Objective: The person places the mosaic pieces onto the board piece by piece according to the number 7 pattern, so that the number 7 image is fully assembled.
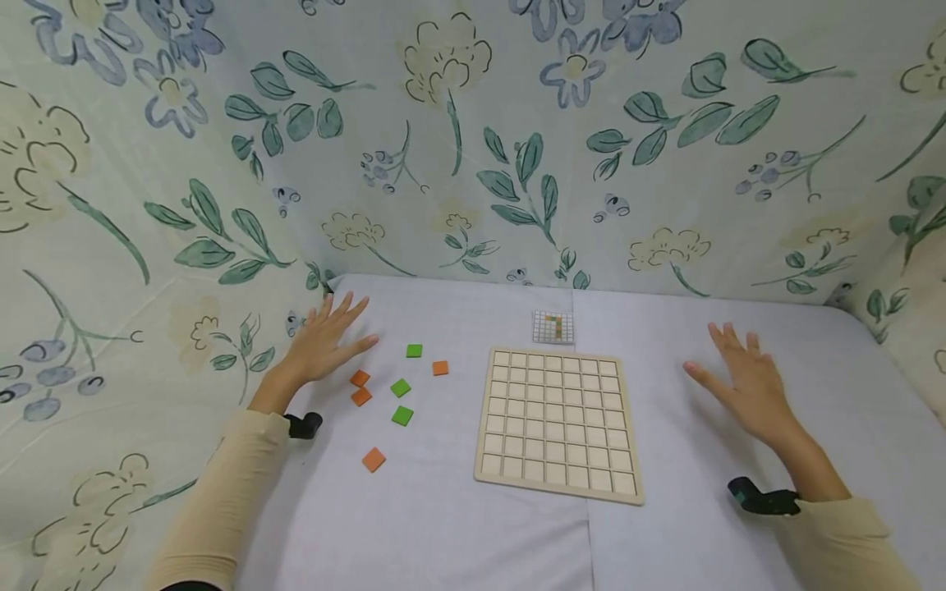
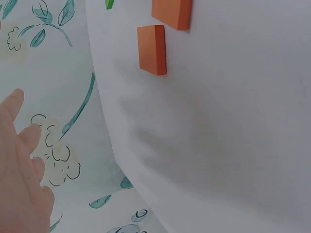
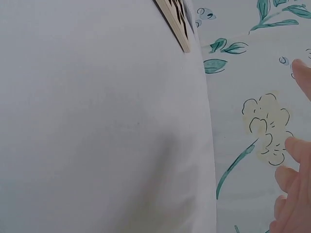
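My left hand [image 1: 319, 343] is raised above the table's left side, fingers spread and holding nothing. Nearest to it lie two orange square tiles [image 1: 360, 378], corner to corner; orange tiles [image 2: 152, 50] also show in the left wrist view. Green tiles [image 1: 401, 387] and further orange tiles [image 1: 374, 460] are scattered between that hand and a pale wooden grid board [image 1: 557, 424]. The board's square cells hold no coloured tiles. On the right, my right hand [image 1: 748, 386] hovers over the cloth with fingers extended, apart from the board. The board's corner [image 3: 182, 36] tops the right wrist view.
Behind the board lies a small pattern card [image 1: 553, 327] with a printed grid and a few coloured squares. White cloth [image 1: 443, 525] covers the table, with a fold in front of the board. Floral fabric [image 1: 473, 148] hangs at the back and sides.
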`<state>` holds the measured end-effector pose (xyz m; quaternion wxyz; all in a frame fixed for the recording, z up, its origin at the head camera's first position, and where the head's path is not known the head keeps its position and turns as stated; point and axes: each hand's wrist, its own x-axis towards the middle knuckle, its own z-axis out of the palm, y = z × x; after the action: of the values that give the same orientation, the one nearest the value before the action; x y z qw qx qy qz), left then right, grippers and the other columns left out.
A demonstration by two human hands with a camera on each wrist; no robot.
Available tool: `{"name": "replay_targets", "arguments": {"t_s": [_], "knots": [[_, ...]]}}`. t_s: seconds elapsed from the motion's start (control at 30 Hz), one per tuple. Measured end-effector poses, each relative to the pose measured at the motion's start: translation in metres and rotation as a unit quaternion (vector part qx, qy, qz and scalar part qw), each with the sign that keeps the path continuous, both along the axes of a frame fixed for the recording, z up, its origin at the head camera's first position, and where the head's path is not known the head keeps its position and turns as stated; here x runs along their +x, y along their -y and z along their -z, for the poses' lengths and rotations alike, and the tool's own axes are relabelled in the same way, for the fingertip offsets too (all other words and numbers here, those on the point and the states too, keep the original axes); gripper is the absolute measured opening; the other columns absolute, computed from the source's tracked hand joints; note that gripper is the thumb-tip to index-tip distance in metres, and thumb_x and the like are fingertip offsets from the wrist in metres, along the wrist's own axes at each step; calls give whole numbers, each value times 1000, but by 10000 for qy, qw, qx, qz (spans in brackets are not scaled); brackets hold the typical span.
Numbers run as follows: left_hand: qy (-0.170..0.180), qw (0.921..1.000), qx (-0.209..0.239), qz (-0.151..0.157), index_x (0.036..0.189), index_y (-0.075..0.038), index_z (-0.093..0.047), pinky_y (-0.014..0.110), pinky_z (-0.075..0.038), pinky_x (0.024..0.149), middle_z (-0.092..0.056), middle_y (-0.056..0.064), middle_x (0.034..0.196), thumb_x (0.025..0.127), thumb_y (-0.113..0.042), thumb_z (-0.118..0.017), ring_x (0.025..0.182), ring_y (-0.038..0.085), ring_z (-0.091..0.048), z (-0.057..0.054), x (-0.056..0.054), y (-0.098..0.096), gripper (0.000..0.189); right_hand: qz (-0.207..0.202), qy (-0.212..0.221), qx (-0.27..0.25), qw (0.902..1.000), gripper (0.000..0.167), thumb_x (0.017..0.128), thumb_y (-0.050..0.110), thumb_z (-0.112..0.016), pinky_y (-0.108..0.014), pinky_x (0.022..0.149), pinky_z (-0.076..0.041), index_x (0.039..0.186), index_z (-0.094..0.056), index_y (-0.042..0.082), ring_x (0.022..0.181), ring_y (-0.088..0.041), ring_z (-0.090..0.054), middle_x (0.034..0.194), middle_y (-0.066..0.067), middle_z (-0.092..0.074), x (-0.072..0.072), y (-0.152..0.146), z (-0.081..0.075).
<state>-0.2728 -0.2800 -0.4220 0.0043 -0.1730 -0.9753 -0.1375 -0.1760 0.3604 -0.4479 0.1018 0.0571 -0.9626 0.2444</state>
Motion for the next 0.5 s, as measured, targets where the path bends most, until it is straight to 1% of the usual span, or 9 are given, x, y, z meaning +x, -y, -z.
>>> {"name": "replay_targets", "arguments": {"t_s": [0.1,0.3,0.5], "knots": [[35,10000,44,48,162,-26,-13,63,4,113,-2,9,166,97,-66,-43,148,36,14,-2,2,-2,82,-119,39,-78,9999,84,101,42,-54,-65,108,17,158,-11,-1,143,-51,17,159,-31,1,1,7,0],[47,9998,151,138,162,-25,-14,62,6,113,-5,12,165,97,-65,-44,149,37,11,-3,3,-8,82,-336,224,-279,9988,81,101,40,-55,-65,107,18,159,-12,1,143,-50,16,160,-29,0,5,19,1],[199,9988,376,256,161,-27,-16,61,9,113,-7,10,166,96,-65,-48,149,37,9,-4,7,-18,82,-537,457,-401,9967,81,100,40,-56,-65,107,17,159,-15,4,144,-49,15,160,-29,-3,12,30,1]]}}
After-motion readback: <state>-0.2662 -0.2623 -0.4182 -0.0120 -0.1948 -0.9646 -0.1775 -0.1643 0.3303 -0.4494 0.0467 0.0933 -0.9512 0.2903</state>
